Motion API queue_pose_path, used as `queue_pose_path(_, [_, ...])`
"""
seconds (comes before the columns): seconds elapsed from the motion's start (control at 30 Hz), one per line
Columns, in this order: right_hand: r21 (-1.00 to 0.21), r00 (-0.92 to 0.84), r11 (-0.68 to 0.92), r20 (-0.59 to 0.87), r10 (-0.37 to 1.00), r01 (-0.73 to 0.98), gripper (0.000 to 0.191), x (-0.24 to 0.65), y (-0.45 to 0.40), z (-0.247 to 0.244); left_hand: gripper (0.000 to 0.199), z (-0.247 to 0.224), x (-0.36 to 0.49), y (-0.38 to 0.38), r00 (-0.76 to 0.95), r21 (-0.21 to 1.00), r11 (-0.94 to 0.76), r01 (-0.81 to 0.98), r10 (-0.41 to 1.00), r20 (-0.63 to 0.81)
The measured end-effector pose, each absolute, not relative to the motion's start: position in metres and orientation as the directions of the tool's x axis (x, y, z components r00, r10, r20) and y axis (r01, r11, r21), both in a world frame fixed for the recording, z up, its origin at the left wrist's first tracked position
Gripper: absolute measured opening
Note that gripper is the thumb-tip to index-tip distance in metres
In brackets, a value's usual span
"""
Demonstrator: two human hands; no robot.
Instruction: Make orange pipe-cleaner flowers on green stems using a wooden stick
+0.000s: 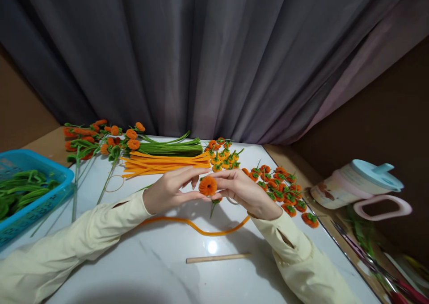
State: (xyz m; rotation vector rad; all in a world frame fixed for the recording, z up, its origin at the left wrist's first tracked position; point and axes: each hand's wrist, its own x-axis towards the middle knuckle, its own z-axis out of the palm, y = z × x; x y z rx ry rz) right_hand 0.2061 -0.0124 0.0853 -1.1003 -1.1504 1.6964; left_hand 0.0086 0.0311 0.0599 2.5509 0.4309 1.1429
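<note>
Standing at far left, a blue basket (40,212) holds fuzzy green pieces (27,192). At centre, the left hand (172,190), fingers curled, grips one side of a ribbed orange ball (208,186), raised above the white worktop (150,268); the right hand's (246,192) fingers pinch its other side. Farther right lie small orange-and-green pumpkins (289,209), then a lidded mug (345,183).

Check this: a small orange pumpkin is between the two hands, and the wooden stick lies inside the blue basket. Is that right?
Not quite: in the head view, the wooden stick lies on the white tabletop, not inside the blue basket. The small orange pumpkin is between the left hand and right hand.
</note>
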Motion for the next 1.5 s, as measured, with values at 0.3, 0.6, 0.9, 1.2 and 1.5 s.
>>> queue_pose_path(0.3, [-0.942, -0.323, -0.334, -0.302, 0.897, -0.046, 0.021, 0.203, -0.014, 0.082, 0.038, 0.067, 0.008, 0.032, 0.731, 0.382, -0.919, 0.1, 0.328, 0.598])
queue_pose_path(0.6, [-0.971, -0.097, 0.127, 0.109, 0.989, 0.202, 0.015, 0.205, -0.027, 0.101, 0.03, 0.069, 0.013, 0.034, 0.627, 0.816, -0.579, -0.009, 0.632, 0.456])
queue_pose_path(0.9, [-0.522, -0.352, 0.689, 0.605, 0.714, 0.503, 0.018, 0.197, -0.038, 0.098, 0.035, 0.071, 0.018, 0.032, 0.703, 0.997, -0.014, -0.082, 0.708, 0.068])
queue_pose_path(1.2, [-0.474, -0.33, 0.702, 0.647, 0.687, 0.531, 0.019, 0.204, -0.031, 0.098, 0.028, 0.073, 0.017, 0.034, 0.725, 0.99, 0.093, -0.11, 0.689, 0.015])
queue_pose_path(1.5, [-0.317, -0.372, 0.787, 0.747, 0.551, 0.528, 0.014, 0.204, -0.029, 0.092, 0.027, 0.079, 0.018, 0.03, 0.715, 0.995, 0.081, -0.058, 0.699, -0.015])
